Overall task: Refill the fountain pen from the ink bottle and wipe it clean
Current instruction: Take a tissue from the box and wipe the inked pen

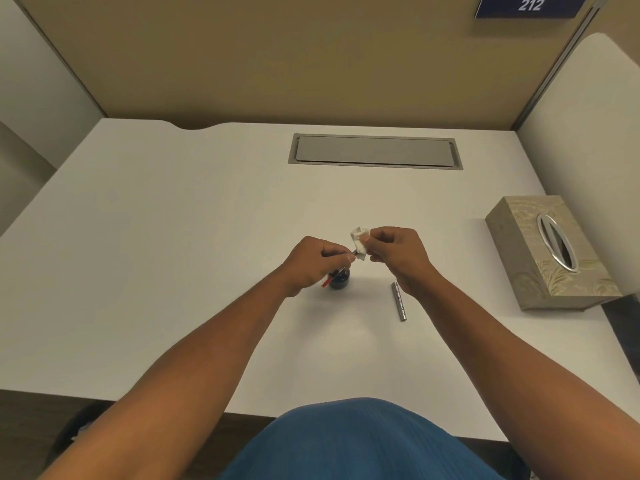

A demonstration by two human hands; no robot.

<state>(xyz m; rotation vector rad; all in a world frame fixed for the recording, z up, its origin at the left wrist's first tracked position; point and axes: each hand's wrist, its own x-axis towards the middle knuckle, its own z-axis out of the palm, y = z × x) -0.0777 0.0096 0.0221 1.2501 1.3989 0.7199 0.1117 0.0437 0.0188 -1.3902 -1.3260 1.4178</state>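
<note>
While the wipe is under way: the person holds the pen section out over the counter (pixel 173 237), one hand on each side of it.
Left hand (pixel 313 261): fingers curled round the pen (pixel 341 263), gripping it by the body, with the red end (pixel 326 282) pointing down and back and the dark tip pointing right into the tissue.
Ink bottle (pixel 340 281): stands on the counter right under the left hand, partly hidden by it; whether its cap is on cannot be told.
Tissue (pixel 360 244): a small crumpled white wad, touching the pen tip and bunched above it.
Right hand (pixel 394 252): fingers and thumb pinch the tissue against the tip.
Doing it well: the left hand probably should hold steady while the right draws the tissue off along the tip, turning to a clean fold, with light pressure so the tip is not bent.
Risk: a low elbow or wrist could knock the bottle, since it sits so near beneath.
Metal barrel (pixel 399 301): lies flat just beside the right wrist, apart from the pen, likely to be fitted back later.
Tissue box (pixel 550 252): sits near the right edge of the counter, well apart from the hands.
Open room: bare counter lies ahead up to the grey cable hatch (pixel 375 151), and wide to the left; the near edge runs close to the person's body.
</note>
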